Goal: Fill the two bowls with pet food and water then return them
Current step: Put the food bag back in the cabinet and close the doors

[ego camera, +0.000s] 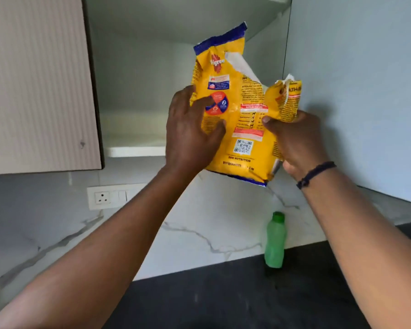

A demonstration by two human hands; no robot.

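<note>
A yellow pet food bag point(242, 119) with a blue top band and a torn-open upper corner is held up in the air in front of an open wall cabinet. My left hand point(190, 131) grips the bag's left side, fingers spread over its printed back. My right hand point(297, 141) clasps the bag's right edge and crumpled torn flap; a dark bracelet is on that wrist. A green water bottle point(275, 241) with a green cap stands upright on the dark countertop, below the bag. No bowls are in view.
The open cabinet shelf point(135, 150) lies behind the bag, its beige door point(38, 86) swung out at left. A white socket plate point(107, 198) sits on the marble backsplash. A pale wall point(365, 91) closes the right side. The black countertop point(223, 300) runs below.
</note>
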